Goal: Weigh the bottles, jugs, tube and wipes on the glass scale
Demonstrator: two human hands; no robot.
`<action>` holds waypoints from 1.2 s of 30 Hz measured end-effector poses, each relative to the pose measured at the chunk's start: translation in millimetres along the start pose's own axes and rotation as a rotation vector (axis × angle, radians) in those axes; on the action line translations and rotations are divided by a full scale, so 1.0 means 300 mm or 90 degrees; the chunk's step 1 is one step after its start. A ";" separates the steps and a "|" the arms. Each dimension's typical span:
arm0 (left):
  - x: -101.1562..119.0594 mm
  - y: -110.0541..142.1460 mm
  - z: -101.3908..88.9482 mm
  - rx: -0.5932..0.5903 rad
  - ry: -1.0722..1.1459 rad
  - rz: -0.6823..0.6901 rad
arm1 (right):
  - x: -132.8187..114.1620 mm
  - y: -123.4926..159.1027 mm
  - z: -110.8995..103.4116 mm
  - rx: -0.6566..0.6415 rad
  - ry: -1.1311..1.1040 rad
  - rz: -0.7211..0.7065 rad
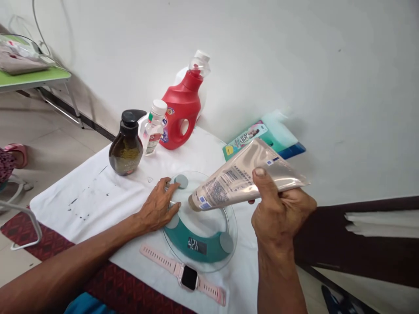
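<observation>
A glass-topped scale (199, 243) with a green band and a lit digital display lies on the white-covered table. My left hand (161, 204) rests on the scale's left edge, fingers spread, with nothing held. In my right hand (278, 209) is a shiny beige-gold squeeze tube (229, 181), gripped near its flat crimped end with the thumb on top. The tube slants down to the left, its brown cap over the middle of the scale; whether the cap touches the glass I cannot tell. In front of the scale lies a smartwatch (189, 277) with a pink strap.
Behind the scale stand a dark pump bottle (127, 146), a clear white-capped bottle (152, 131) and a red detergent jug (181, 107). Green and blue packs (247, 136) lean by the wall. At the far left are a green table (49, 77) and a person's foot (18, 155).
</observation>
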State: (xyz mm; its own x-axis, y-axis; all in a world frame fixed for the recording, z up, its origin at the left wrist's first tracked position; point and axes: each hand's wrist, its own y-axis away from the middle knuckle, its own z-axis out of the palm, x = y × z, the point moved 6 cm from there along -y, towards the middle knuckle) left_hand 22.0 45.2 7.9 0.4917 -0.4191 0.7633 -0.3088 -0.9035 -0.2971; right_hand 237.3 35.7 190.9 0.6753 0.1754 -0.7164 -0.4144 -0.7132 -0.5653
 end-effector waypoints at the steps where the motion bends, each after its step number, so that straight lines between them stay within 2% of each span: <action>1: 0.000 -0.001 -0.002 -0.006 -0.005 0.003 | 0.009 0.029 -0.027 -0.006 0.016 0.000; 5: 0.001 -0.006 -0.010 -0.016 -0.030 0.017 | 0.010 0.110 -0.095 -0.006 0.060 -0.038; 9: 0.002 -0.010 -0.010 -0.021 -0.053 0.030 | -0.003 0.140 -0.117 0.022 0.048 -0.065; 14: 0.004 -0.013 -0.010 -0.025 -0.067 0.042 | 0.051 0.194 -0.098 -0.068 -0.078 -0.045; 16: 0.003 -0.014 -0.010 -0.029 -0.070 0.039 | 0.095 0.224 -0.109 -0.064 -0.160 -0.041; 19: 0.002 -0.014 -0.010 -0.035 -0.071 0.039 | 0.199 0.263 -0.153 0.027 -0.223 0.015; 21: 0.003 -0.014 -0.010 -0.034 -0.068 0.039 | 0.287 0.290 -0.188 0.106 -0.201 0.087; 24: 0.004 -0.013 -0.011 -0.037 -0.065 0.030 | 0.433 0.338 -0.217 0.161 -0.148 0.210; 27: 0.008 -0.014 -0.013 -0.037 -0.066 0.027 | 0.569 0.385 -0.203 0.130 -0.138 0.327; 29: 0.011 -0.015 -0.015 -0.039 -0.070 0.024 | 0.630 0.405 -0.186 0.100 -0.145 0.368; 32: 0.016 -0.019 -0.017 -0.049 -0.081 0.018 | 0.668 0.413 -0.169 0.070 -0.153 0.371; 36: 0.021 -0.022 -0.017 -0.068 -0.071 -0.006 | 0.674 0.411 -0.165 0.052 -0.140 0.364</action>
State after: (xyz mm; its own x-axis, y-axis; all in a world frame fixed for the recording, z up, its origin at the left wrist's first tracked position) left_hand 23.0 48.9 17.5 0.5804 -0.4230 0.6959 -0.3860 -0.8953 -0.2222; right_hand 352.9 -50.5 -3.3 0.1950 -0.0770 -0.9778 -0.7250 -0.6827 -0.0908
